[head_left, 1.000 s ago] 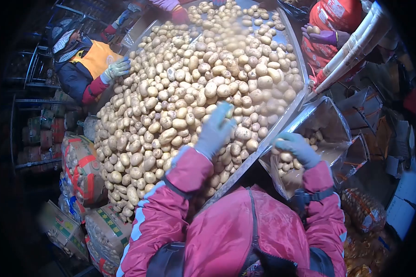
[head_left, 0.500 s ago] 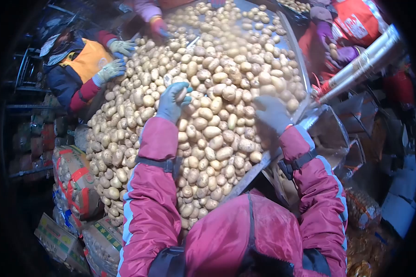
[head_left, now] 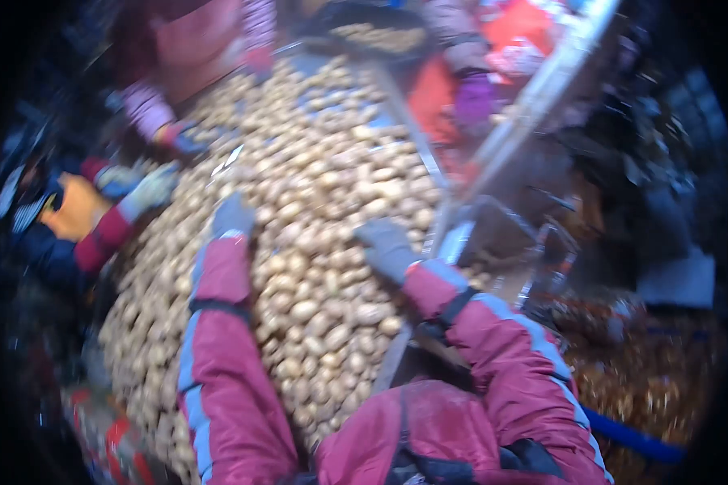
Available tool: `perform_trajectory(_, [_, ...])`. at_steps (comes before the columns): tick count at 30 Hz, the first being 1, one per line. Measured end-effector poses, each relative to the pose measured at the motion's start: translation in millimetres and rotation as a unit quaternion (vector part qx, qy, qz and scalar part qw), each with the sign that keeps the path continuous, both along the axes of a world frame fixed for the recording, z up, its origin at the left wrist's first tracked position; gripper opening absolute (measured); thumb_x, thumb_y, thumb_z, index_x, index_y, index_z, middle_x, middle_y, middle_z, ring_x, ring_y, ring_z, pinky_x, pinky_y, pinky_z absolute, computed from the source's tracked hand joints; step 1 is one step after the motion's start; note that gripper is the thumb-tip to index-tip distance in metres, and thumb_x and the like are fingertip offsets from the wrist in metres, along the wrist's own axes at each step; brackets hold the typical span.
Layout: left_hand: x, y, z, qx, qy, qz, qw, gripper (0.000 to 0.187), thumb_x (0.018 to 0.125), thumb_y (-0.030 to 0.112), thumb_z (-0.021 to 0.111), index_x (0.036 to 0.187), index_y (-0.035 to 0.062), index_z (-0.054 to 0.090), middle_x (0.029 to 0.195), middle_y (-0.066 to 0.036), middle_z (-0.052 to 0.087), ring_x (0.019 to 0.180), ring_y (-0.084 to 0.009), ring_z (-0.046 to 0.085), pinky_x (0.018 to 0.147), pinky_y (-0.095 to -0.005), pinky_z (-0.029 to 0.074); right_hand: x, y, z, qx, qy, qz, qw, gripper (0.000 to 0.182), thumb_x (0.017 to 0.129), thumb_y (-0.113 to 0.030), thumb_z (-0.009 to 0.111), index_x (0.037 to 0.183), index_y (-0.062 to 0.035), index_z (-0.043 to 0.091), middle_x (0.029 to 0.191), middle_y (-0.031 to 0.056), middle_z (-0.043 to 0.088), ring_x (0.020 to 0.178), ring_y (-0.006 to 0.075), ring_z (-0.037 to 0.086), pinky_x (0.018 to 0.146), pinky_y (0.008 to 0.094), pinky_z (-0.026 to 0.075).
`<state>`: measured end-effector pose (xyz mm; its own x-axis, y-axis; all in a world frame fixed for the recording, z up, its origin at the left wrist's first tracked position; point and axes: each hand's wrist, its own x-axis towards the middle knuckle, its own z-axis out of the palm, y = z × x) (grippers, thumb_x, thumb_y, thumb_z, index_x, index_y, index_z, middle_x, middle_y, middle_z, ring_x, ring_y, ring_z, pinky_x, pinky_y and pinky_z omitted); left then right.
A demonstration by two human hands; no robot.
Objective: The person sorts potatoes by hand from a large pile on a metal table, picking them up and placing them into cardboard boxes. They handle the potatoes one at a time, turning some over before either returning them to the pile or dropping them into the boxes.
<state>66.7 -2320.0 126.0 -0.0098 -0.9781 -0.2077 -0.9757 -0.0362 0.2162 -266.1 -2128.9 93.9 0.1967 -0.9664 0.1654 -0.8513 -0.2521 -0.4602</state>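
Note:
A big heap of potatoes [head_left: 307, 311] covers the sorting table in front of me. My left hand [head_left: 233, 217], in a grey-blue glove, reaches onto the left part of the heap. Its fingers are smeared and partly hidden, so whether a potato is in them does not show. Lying against the potatoes right of the middle, near the table's metal edge [head_left: 416, 153], is my gloved right hand [head_left: 387, 249]. Its fingers point left and are blurred too; I cannot make out a grip.
At the left, a co-worker's gloved hand [head_left: 155, 186] touches the heap. Another person's glove [head_left: 182, 137] is at the far left side, and a purple glove [head_left: 473, 99] is beyond the right edge. A slanted metal bar [head_left: 534, 101] rises at right. A filled sack [head_left: 113, 432] stands at lower left.
The view has swung, shifting the scene left and downward, with more blur. My left hand, earlier curled around a potato, now reaches onto the heap. My right hand has come further over the potatoes.

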Motion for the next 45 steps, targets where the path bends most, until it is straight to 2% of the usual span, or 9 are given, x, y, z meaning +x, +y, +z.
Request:
perform_trajectory(16, [56, 49, 45, 0.043, -0.145, -0.109, 0.983, 0.048, 0.075, 0.032, 0.077, 0.117, 0.0094, 0.074, 0.122, -0.017, 0.074, 0.114, -0.0377, 0.070, 0.098, -0.0475, 0.056, 5, 12, 21, 0.090, 0.041, -0.038, 0.994, 0.030, 0.090, -0.017, 0.065, 0.119, -0.0205, 0.069, 0.110, 0.0058, 0.064, 0.109, 0.0294, 0.063, 0.093, 0.0459, 0.049])
perform_trajectory(22, [79, 64, 33, 0.102, 0.535, 0.074, 0.835, 0.040, 0.082, 0.013, 0.078, 0.120, 0.0002, 0.075, 0.113, -0.007, 0.073, 0.099, -0.0159, 0.067, 0.087, -0.0328, 0.055, 10, 11, 12, 0.072, 0.097, -0.049, 0.991, 0.023, 0.093, -0.013, 0.060, 0.111, -0.0201, 0.072, 0.114, 0.0074, 0.071, 0.114, 0.0295, 0.069, 0.089, 0.0461, 0.057])
perform_trajectory(28, [-7, 194, 95, -0.017, 0.613, -0.005, 0.790, 0.042, 0.101, 0.016, 0.062, 0.141, 0.0027, 0.064, 0.131, -0.012, 0.071, 0.090, -0.0171, 0.070, 0.068, -0.0277, 0.059, -2, 9, 6, 0.030, 0.010, 0.000, 0.999, 0.031, 0.086, -0.016, 0.067, 0.116, -0.0161, 0.075, 0.115, 0.0148, 0.074, 0.112, 0.0367, 0.069, 0.097, 0.0501, 0.054])
perform_trajectory(30, [-29, 220, 119, 0.172, 0.788, 0.139, 0.575, 0.042, 0.101, 0.018, 0.065, 0.140, 0.0006, 0.064, 0.126, -0.010, 0.072, 0.084, -0.0135, 0.069, 0.065, -0.0246, 0.058, -9, 5, -4, 0.045, -0.154, -0.021, 0.987, 0.035, 0.089, -0.020, 0.069, 0.122, -0.0111, 0.073, 0.121, 0.0173, 0.072, 0.115, 0.0375, 0.067, 0.101, 0.0482, 0.053])
perform_trajectory(32, [-51, 240, 114, 0.162, 0.781, 0.159, 0.581, 0.044, 0.103, 0.021, 0.062, 0.140, -0.0014, 0.063, 0.123, -0.011, 0.073, 0.077, -0.0141, 0.068, 0.064, -0.0247, 0.058, -10, 27, 30, 0.037, -0.235, -0.036, 0.971, 0.041, 0.091, -0.026, 0.072, 0.126, -0.0055, 0.071, 0.123, 0.0191, 0.071, 0.114, 0.0383, 0.067, 0.102, 0.0459, 0.052])
perform_trajectory(35, [-88, 277, 121, 0.144, 0.756, 0.138, 0.623, 0.043, 0.105, 0.023, 0.061, 0.140, -0.0012, 0.062, 0.115, -0.012, 0.072, 0.081, -0.0150, 0.069, 0.068, -0.0268, 0.060, -9, 77, 49, 0.209, -0.502, -0.042, 0.838, 0.048, 0.102, -0.038, 0.067, 0.138, -0.0082, 0.063, 0.128, 0.0136, 0.069, 0.098, 0.0250, 0.073, 0.085, 0.0403, 0.059])
perform_trajectory(38, [-127, 302, 104, 0.238, 0.825, 0.209, 0.467, 0.044, 0.104, 0.021, 0.058, 0.141, -0.0015, 0.059, 0.125, -0.016, 0.070, 0.090, -0.0236, 0.072, 0.075, -0.0362, 0.064, -12, 131, 71, 0.449, -0.680, -0.037, 0.579, 0.058, 0.106, -0.049, 0.057, 0.152, -0.0146, 0.049, 0.132, 0.0112, 0.065, 0.092, 0.0246, 0.072, 0.078, 0.0400, 0.062])
perform_trajectory(40, [-152, 323, 87, 0.239, 0.791, 0.132, 0.547, 0.045, 0.102, 0.018, 0.056, 0.143, -0.0002, 0.057, 0.127, -0.016, 0.068, 0.096, -0.0249, 0.072, 0.080, -0.0374, 0.064, -18, 157, 63, 0.464, -0.700, -0.040, 0.541, 0.061, 0.106, -0.052, 0.056, 0.152, -0.0134, 0.048, 0.124, 0.0075, 0.066, 0.090, 0.0212, 0.071, 0.078, 0.0391, 0.062])
perform_trajectory(45, [-251, 365, 83, 0.196, 0.547, -0.020, 0.814, 0.060, 0.103, 0.038, 0.061, 0.152, 0.0041, 0.049, 0.144, -0.018, 0.059, 0.127, -0.0296, 0.060, 0.106, -0.0393, 0.049, -84, 205, -17, 0.249, -0.632, -0.135, 0.721, 0.042, 0.107, -0.037, 0.059, 0.133, -0.0054, 0.066, 0.115, 0.0048, 0.070, 0.094, 0.0152, 0.068, 0.082, 0.0299, 0.058])
